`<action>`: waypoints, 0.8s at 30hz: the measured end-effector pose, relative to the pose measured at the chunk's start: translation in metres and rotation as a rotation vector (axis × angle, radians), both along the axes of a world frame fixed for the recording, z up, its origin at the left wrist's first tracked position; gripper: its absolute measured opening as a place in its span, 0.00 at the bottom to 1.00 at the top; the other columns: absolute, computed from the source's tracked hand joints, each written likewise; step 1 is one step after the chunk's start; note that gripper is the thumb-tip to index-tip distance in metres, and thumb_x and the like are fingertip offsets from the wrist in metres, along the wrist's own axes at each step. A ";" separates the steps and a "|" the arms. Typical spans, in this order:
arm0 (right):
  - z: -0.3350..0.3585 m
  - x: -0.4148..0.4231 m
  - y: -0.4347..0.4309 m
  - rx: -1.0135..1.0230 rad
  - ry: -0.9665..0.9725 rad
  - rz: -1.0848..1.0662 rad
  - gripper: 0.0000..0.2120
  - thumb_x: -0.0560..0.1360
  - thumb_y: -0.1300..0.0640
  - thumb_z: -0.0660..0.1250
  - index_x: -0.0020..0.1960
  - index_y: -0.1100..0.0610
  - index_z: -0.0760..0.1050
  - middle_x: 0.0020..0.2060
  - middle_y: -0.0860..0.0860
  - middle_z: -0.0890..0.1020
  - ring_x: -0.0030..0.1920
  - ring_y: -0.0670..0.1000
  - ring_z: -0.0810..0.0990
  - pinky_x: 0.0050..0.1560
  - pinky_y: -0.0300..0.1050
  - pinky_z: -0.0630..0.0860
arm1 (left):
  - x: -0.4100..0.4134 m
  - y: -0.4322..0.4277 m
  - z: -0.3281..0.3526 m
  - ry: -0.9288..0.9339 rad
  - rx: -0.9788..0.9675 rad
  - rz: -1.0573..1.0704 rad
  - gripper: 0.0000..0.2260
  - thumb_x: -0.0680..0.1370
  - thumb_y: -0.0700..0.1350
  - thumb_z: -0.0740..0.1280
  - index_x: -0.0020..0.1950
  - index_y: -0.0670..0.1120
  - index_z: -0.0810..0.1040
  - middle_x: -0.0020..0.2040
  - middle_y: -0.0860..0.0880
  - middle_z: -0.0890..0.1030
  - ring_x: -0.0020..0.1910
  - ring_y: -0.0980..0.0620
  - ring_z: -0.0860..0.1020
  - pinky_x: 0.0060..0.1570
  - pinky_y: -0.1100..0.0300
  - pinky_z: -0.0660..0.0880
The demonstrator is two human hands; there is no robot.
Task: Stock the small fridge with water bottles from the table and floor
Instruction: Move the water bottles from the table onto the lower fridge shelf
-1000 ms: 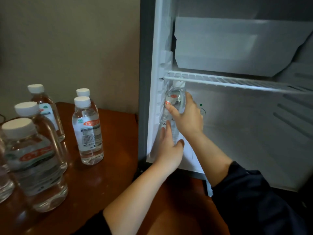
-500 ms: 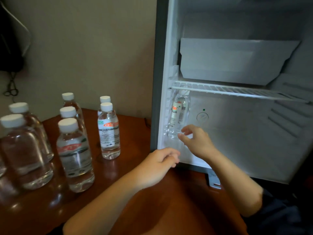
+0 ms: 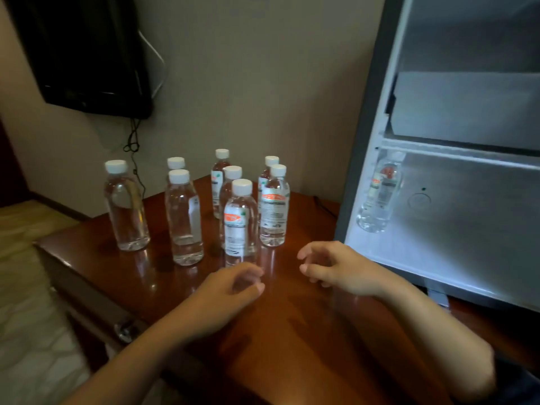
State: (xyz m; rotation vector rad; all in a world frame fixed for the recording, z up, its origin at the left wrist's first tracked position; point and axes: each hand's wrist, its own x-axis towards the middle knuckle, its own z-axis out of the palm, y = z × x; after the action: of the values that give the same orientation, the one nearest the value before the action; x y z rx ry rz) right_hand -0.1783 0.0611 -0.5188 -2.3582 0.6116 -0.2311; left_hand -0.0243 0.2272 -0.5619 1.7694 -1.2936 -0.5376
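Note:
Several clear water bottles with white caps stand on the brown wooden table [image 3: 292, 331]; the nearest bottle [image 3: 241, 223] is just beyond my left hand [image 3: 230, 290]. My left hand hovers over the table with loosely curled fingers and holds nothing. My right hand [image 3: 333, 266] hangs a little to the right, fingers relaxed, also holding nothing. The small fridge [image 3: 455, 171] stands open at the right. One bottle [image 3: 380, 194] stands inside it at the left, under the wire shelf.
A dark screen [image 3: 87, 54] hangs on the wall at the upper left with cables [image 3: 134, 147] dangling behind the bottles. A white tray [image 3: 467, 109] sits in the fridge's upper part. Pale patterned floor [image 3: 26, 287] lies left of the table.
Both hands have drawn back from the fridge to above the table, leaving the bottle standing inside. The view has swung left toward the bottles on the table.

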 end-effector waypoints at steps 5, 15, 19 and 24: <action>0.004 0.045 0.020 -0.086 -0.159 -0.009 0.25 0.75 0.50 0.68 0.70 0.51 0.66 0.60 0.47 0.76 0.60 0.47 0.75 0.59 0.42 0.72 | 0.030 0.020 -0.004 0.022 -0.029 0.114 0.09 0.74 0.48 0.69 0.53 0.54 0.74 0.51 0.55 0.79 0.52 0.59 0.77 0.53 0.60 0.76; -0.003 0.118 0.031 0.171 -0.419 -0.040 0.23 0.73 0.58 0.71 0.64 0.50 0.66 0.56 0.41 0.78 0.58 0.42 0.78 0.58 0.37 0.76 | 0.052 -0.018 -0.015 0.091 -0.175 0.215 0.25 0.74 0.46 0.69 0.69 0.51 0.65 0.63 0.57 0.72 0.63 0.59 0.70 0.54 0.73 0.66; -0.013 0.124 0.026 0.187 -0.486 0.002 0.24 0.73 0.56 0.70 0.66 0.48 0.65 0.58 0.45 0.79 0.57 0.42 0.79 0.55 0.38 0.77 | 0.056 -0.036 -0.021 0.151 -0.227 0.208 0.19 0.74 0.46 0.69 0.62 0.57 0.68 0.57 0.61 0.75 0.56 0.66 0.73 0.44 0.76 0.69; -0.017 0.121 0.020 0.170 -0.510 0.034 0.21 0.74 0.60 0.69 0.61 0.45 0.66 0.56 0.41 0.79 0.54 0.35 0.79 0.47 0.27 0.74 | 0.067 -0.048 -0.030 0.158 -0.212 0.144 0.18 0.73 0.48 0.70 0.58 0.63 0.69 0.56 0.59 0.79 0.56 0.64 0.77 0.52 0.69 0.73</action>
State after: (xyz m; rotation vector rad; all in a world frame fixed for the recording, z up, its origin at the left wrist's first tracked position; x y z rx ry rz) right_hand -0.0572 0.0806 -0.5359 -2.0300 0.3269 -0.7088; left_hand 0.0427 0.1790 -0.5917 1.5957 -1.0644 -0.4327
